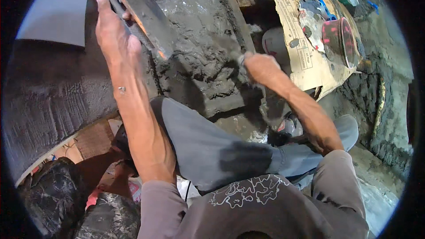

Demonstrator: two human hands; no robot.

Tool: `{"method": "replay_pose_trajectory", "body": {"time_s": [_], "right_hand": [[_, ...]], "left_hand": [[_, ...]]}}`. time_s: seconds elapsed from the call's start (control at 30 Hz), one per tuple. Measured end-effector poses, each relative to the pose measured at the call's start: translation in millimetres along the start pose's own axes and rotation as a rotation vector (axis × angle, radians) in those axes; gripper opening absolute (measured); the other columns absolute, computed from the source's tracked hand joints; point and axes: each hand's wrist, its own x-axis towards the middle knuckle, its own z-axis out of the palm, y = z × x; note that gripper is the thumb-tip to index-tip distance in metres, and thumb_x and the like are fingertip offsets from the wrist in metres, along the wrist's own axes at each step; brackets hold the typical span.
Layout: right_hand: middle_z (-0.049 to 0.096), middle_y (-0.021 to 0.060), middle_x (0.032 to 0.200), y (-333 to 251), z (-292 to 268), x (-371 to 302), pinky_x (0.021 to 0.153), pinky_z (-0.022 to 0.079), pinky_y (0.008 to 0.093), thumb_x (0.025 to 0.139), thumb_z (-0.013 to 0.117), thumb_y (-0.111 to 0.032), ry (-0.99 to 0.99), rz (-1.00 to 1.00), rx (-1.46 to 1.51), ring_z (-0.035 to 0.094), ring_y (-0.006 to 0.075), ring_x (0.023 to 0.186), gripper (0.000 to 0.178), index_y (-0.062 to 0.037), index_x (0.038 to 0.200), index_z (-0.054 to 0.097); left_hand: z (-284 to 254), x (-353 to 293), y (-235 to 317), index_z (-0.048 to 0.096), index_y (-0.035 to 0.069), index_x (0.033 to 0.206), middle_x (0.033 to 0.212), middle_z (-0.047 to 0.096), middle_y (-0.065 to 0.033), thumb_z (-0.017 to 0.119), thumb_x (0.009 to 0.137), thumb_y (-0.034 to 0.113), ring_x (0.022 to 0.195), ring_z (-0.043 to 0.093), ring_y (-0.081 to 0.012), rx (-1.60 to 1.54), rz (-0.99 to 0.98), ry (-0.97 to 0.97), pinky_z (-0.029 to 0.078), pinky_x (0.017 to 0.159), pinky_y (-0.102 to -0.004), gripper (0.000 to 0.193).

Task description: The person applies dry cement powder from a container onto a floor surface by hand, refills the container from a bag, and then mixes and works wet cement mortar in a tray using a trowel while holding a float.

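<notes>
My left hand (116,33) is closed round the handle of a long, mortar-smeared plastering float (141,11), tilted up over the left side of a tub. Wet grey mortar (190,26) fills this shallow rectangular tub (236,15), lumpy and dug up toward its near end. At the tub's right edge, my right hand (264,68) grips the handle of a small trowel (239,58). Motion smears the trowel's blade, which points left over the mortar, so its outline is unclear. The float's handle is partly hidden by my fingers.
A dark, freshly coated surface (53,88) curves along the left, with a grey sheet (55,13) above it. To the right, torn cardboard (294,40) carries a pink-stained clear container (338,40) and a blue-handled tool (321,2). Black bags (108,217) lie lower left.
</notes>
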Motion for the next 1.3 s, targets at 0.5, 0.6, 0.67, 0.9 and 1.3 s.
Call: {"method": "replay_pose_trajectory", "body": {"time_s": [0.5,0.6,0.67,0.9,1.3], "right_hand": [[0.063,0.0256,0.094,3,96,73,0.073,0.054,0.0455,0.076,0.059,-0.013,0.148,0.178,0.219,0.064,0.0386,0.086,0.026,0.0059,0.094,0.06],[0.061,0.0304,0.083,-8,126,46,0.07,0.052,0.0475,0.072,0.06,-0.02,0.156,0.258,0.397,0.063,0.0437,0.081,0.035,0.0113,0.089,0.057],[0.058,0.0337,0.07,-26,123,44,0.065,0.049,0.0497,0.071,0.058,-0.02,0.282,0.342,0.577,0.062,0.0469,0.073,0.034,0.0133,0.077,0.055],[0.061,0.0325,0.078,-51,67,47,0.068,0.05,0.0499,0.076,0.059,-0.022,0.178,0.272,0.464,0.063,0.046,0.075,0.044,0.0134,0.101,0.049],[0.062,0.0239,0.085,-24,59,25,0.062,0.055,0.0445,0.075,0.061,-0.005,0.29,0.137,0.111,0.066,0.0377,0.071,0.031,0.0041,0.098,0.043]], "left_hand": [[0,-11,15,0.054,0.0,0.117,0.112,0.061,-0.0121,0.048,0.098,0.025,0.098,0.06,-0.0241,0.029,-0.029,0.013,0.053,0.085,-0.0386,0.032],[13,-9,3,0.054,0.0,0.109,0.097,0.058,-0.0096,0.047,0.098,0.028,0.08,0.051,-0.0179,0.007,-0.014,0.01,0.046,0.07,-0.0324,0.031],[13,-5,-2,0.054,-0.001,0.102,0.082,0.055,-0.0067,0.047,0.098,0.031,0.06,0.042,-0.0116,0.029,-0.003,-0.005,0.04,0.053,-0.0264,0.033],[12,-6,2,0.056,0.0,0.112,0.109,0.062,-0.0128,0.048,0.097,0.019,0.099,0.059,-0.0234,-0.09,-0.029,0.062,0.052,0.088,-0.0371,0.025],[24,-6,-10,0.058,0.004,0.109,0.105,0.064,-0.0109,0.048,0.097,0.021,0.095,0.061,-0.0239,-0.031,-0.079,-0.012,0.051,0.086,-0.0395,0.024]]}}
